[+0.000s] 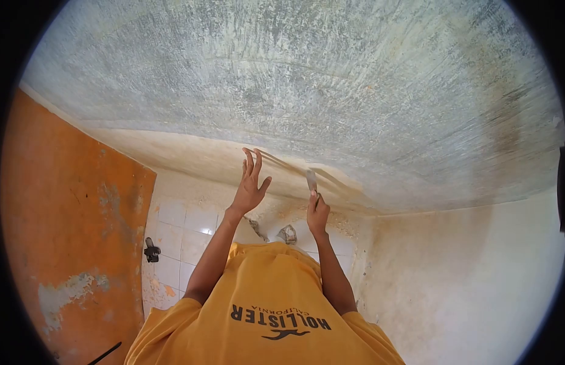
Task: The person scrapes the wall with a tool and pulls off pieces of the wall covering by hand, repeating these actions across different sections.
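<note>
My left hand is raised with its fingers apart, the fingertips at the cream lower band of the wall in front of me. It holds nothing. My right hand is closed round the handle of a scraper, whose flat metal blade points up at the wall. Whether the blade touches the surface cannot be made out. Above both hands the wall is mottled grey and whitish, with rough streaks.
An orange wall with peeling patches stands at the left. White floor tiles carry flakes of debris, and a small black object lies near the orange wall. A pale, stained wall is at the right.
</note>
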`<state>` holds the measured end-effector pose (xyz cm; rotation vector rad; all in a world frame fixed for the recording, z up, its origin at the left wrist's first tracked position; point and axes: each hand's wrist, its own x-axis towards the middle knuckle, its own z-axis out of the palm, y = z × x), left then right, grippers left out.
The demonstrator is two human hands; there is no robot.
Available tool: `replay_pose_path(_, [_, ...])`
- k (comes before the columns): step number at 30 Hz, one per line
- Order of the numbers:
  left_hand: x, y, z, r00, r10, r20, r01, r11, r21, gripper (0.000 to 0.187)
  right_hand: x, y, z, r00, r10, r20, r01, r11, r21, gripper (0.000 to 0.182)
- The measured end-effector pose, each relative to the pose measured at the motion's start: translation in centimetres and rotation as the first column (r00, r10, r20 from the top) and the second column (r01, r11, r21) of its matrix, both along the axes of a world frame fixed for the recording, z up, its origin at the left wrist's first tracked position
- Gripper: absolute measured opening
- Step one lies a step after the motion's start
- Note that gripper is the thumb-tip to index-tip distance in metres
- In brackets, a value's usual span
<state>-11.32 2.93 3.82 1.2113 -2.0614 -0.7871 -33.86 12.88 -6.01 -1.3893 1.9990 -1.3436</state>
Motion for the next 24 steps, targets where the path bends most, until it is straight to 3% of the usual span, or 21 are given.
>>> replay_pose_path(5, [-0.2,0.0,-0.3,1.0,-0.012,-0.006,0.012,0.999,-0.032,0.091,1.9,-3.9,7.8,0.986,0.159,-0.058,-0.16,0.987,-0.021,0.038])
replay_pose_path(9, [0.4,-0.3,-0.4,0.999,-0.034,0.018,0.035,0.998,-0.056,0.092,1.3,-0.8,2.4,1.0,0.029,0.001,-0.029,1.0,-0.002,0.038])
replay_pose_path(12, [0.5,-0.2,-0.7,0.999,-0.038,0.003,0.038,0.999,-0.026,0.092,0.1,0.8,-2.8,0.995,-0.021,-0.1,0.017,0.999,-0.041,0.037])
replay_pose_path(16, [0.2,-0.1,-0.1,0.999,-0.039,-0.008,0.039,0.999,0.009,0.093,2.2,-3.7,6.5,0.993,0.104,-0.053,-0.106,0.993,-0.055,0.039])
replay_pose_path(19, [0.4,-0.2,0.0,0.999,-0.05,0.002,0.05,0.999,0.006,0.094,2.7,-3.5,5.8,0.99,0.13,-0.052,-0.133,0.989,-0.06,0.038])
replay_pose_path(22, [0.6,-0.1,-0.1,0.998,-0.054,0.019,0.054,0.999,0.007,0.094,1.5,-0.8,0.6,1.0,0.02,-0.012,-0.019,1.0,0.005,0.035])
replay_pose_path(24, [0.5,-0.4,-0.2,0.999,-0.05,0.003,0.05,0.999,-0.001,0.093,1.5,-1.7,2.0,0.999,0.029,-0.019,-0.03,0.998,-0.057,0.034])
